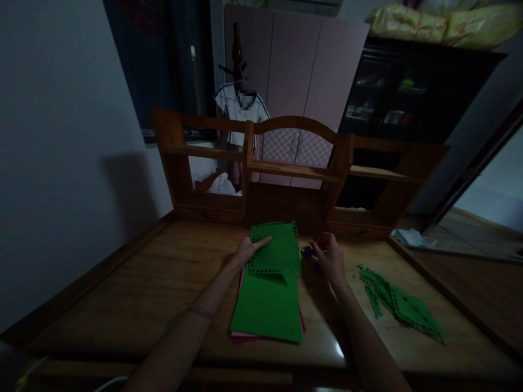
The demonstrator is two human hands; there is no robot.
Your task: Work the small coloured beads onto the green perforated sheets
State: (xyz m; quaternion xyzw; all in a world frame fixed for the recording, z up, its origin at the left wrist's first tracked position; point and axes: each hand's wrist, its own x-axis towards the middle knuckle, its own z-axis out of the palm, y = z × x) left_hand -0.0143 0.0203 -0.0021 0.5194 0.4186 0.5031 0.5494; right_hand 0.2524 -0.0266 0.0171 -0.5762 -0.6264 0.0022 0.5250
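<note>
My left hand (248, 250) grips the left edge of a green paper sheet (278, 250), its thumb lying on top. Rows of small punched holes run along the sheet's edges. The sheet is raised and tilted above a stack of green paper (267, 313), with pink and red sheets peeking out beneath. Right of the sheet, my right hand (330, 258) is closed around a small red object (321, 241), partly hidden by the fingers. Close by, a small dark blue or purple object (308, 251) sits near the sheet's right edge; its kind is too dim to make out.
Punched green strips and paper pieces (402, 305) lie heaped on the wooden desk (134, 294) at the right. A wooden shelf unit (294, 171) rises along the desk's back edge. A wall (81, 179) borders the left side. Behind stand a pink wardrobe (294, 65) and a dark cabinet (433, 103).
</note>
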